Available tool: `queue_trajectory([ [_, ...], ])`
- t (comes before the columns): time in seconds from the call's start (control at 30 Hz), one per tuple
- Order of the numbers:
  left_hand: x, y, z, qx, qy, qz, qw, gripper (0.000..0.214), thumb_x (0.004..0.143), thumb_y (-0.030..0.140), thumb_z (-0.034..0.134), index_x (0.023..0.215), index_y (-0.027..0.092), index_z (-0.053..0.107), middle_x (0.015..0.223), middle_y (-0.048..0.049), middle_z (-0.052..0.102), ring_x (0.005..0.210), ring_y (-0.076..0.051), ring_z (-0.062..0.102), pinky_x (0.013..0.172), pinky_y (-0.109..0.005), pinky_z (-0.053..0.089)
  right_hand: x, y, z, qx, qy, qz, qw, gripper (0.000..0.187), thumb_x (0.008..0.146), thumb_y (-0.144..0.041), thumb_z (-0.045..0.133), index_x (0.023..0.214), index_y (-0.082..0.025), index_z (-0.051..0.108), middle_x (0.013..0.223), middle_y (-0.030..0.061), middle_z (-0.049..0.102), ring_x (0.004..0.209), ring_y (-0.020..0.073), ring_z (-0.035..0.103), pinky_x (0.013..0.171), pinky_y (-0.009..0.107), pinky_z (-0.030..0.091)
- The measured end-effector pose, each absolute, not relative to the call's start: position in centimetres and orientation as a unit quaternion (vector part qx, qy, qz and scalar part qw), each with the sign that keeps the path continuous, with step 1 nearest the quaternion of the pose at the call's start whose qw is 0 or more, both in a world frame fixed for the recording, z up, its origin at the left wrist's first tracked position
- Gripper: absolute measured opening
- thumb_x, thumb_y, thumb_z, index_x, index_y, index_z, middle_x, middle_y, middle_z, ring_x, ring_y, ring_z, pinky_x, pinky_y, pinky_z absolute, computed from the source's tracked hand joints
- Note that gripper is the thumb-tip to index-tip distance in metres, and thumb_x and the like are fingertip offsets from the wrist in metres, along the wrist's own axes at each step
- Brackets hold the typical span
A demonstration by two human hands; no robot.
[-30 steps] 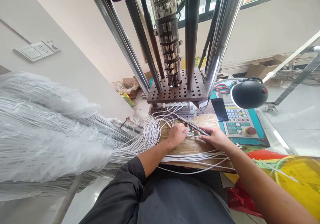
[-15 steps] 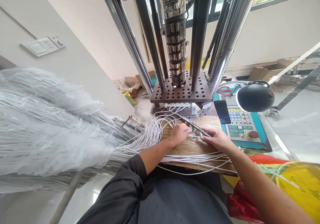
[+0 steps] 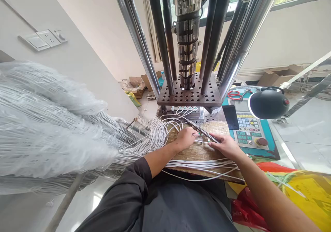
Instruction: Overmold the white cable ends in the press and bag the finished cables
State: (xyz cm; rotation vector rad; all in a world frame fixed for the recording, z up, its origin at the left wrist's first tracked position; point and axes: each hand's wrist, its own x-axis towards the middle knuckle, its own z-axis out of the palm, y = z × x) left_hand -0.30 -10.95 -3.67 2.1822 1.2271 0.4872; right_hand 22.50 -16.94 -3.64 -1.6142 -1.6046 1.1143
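Observation:
My left hand [image 3: 185,138] rests on the wooden board [image 3: 199,151] with its fingers pinched on the green-tipped end of a thin white cable [image 3: 199,134]. My right hand [image 3: 225,144] lies just to the right, fingers closed around a long metal strip [image 3: 200,130] that slants up and left across the board. White cables [image 3: 157,135] loop from the left across the board and under both wrists. Behind the board, a row of cable ends [image 3: 184,108] sits in the mould under the perforated steel plate [image 3: 190,94] of the vertical press.
A big bundle of white cables in clear plastic [image 3: 49,128] fills the left side. A control panel [image 3: 248,130] with a red button, a dark phone [image 3: 230,117] and a black lamp head [image 3: 269,103] stand to the right. Yellow and red bags [image 3: 297,187] lie at lower right.
The view has shifted slightly, with the press appearing closer and more centred. Both hands keep the same grip and stay at the same spot on the board.

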Motion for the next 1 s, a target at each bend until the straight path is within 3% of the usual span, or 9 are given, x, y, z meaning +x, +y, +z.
queue_trajectory([
  [0.23,-0.2,-11.4,-4.3,0.829,0.464,0.198,0.242,0.03,0.098,0.034,0.05,0.088,0.024,0.077,0.089,-0.0031,0.067,0.08,-0.016,0.06,0.072,-0.026,0.045,22.1,-17.2,-3.1,-0.621,-0.596,0.411,0.299,0.057,0.071,-0.037,0.076,0.125,-0.02,0.072,0.124,0.0055,0.072,0.121,0.0307,0.065,0.11,0.042,0.048],
  [0.47,-0.2,-11.6,-4.3,0.827,0.466,0.203,0.24,0.028,0.097,0.031,0.052,0.084,0.022,0.076,0.089,-0.0031,0.068,0.082,-0.016,0.061,0.075,-0.027,0.045,22.1,-17.4,-2.9,-0.614,-0.607,0.408,0.296,0.055,0.074,-0.038,0.074,0.126,-0.019,0.071,0.125,0.0054,0.071,0.121,0.0299,0.065,0.11,0.044,0.047],
  [0.67,-0.5,-10.4,-3.8,0.82,0.434,0.241,0.286,0.012,0.086,0.025,0.069,0.092,0.018,0.077,0.095,-0.0049,0.069,0.087,-0.017,0.062,0.08,-0.027,0.047,22.1,-17.5,-2.7,-0.619,-0.606,0.413,0.28,0.059,0.075,-0.036,0.072,0.131,-0.015,0.067,0.126,0.0071,0.071,0.121,0.0296,0.064,0.109,0.042,0.047],
  [1.0,-0.3,-9.6,-1.0,0.838,0.32,0.214,0.387,0.02,0.082,0.027,0.075,0.1,0.019,0.079,0.083,-0.0035,0.074,0.074,-0.015,0.064,0.07,-0.026,0.047,22.1,-17.4,-2.8,-0.598,-0.613,0.422,0.297,0.056,0.075,-0.035,0.073,0.127,-0.017,0.07,0.118,0.0059,0.075,0.112,0.0299,0.069,0.101,0.04,0.053],
])
